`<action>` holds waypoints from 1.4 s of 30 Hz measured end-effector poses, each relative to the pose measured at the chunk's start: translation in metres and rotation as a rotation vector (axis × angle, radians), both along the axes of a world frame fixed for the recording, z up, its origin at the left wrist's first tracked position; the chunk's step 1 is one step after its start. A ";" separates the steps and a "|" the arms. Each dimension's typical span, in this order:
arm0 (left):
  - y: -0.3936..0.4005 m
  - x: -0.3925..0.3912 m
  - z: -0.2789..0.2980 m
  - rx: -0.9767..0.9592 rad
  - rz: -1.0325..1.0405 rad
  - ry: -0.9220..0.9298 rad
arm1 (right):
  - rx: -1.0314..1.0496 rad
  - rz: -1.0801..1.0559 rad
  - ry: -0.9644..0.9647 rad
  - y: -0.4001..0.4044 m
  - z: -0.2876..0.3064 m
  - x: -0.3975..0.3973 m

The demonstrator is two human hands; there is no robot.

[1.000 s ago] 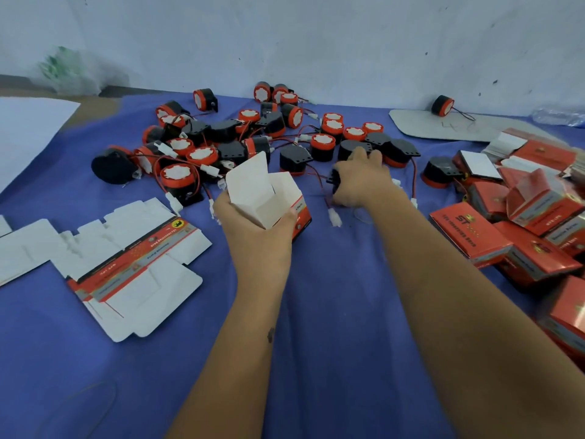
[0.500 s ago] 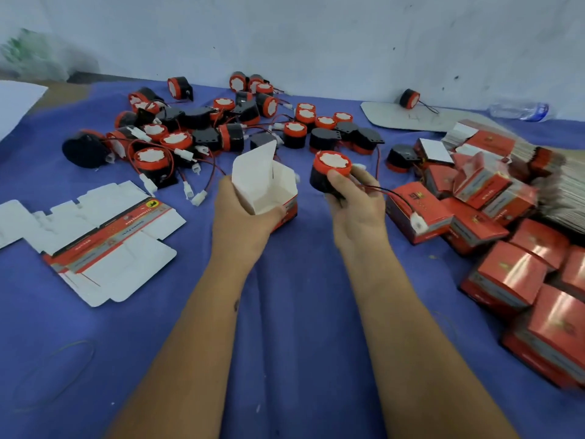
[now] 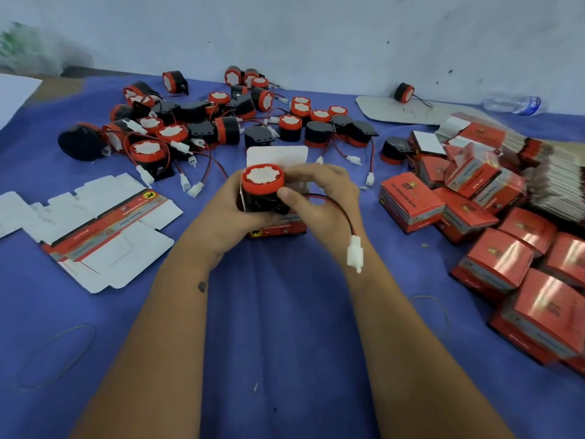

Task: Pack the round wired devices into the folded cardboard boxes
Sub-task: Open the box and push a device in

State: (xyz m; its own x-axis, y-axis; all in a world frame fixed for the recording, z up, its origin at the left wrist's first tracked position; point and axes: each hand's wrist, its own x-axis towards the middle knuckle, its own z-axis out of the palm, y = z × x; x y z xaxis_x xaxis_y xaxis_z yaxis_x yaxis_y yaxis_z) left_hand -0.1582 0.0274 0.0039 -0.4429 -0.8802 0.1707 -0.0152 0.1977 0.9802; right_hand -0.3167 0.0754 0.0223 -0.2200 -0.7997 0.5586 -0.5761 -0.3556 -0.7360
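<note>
In the middle of the frame my left hand (image 3: 221,210) grips the open box (image 3: 278,228), and my right hand (image 3: 319,191) holds the round device (image 3: 262,188), which is partway in. I think the wire (image 3: 335,205) and its white plug (image 3: 355,253) could stay outside and get pinched by the flap (image 3: 277,156). I can't see inside the box. The boxes (image 3: 538,305) at lower right are blurry.
</note>
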 end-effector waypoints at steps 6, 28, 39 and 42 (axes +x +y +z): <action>-0.003 -0.001 -0.001 0.082 -0.077 0.058 | -0.037 -0.188 0.345 -0.002 -0.003 -0.004; 0.004 -0.025 -0.001 0.063 0.189 0.012 | 0.129 -0.129 -0.275 0.013 0.034 -0.010; 0.005 -0.025 -0.002 0.050 0.168 0.016 | 0.129 -0.096 0.131 0.008 0.019 -0.003; 0.005 -0.024 -0.002 0.053 0.163 0.031 | 0.019 -0.165 0.284 0.003 0.009 -0.001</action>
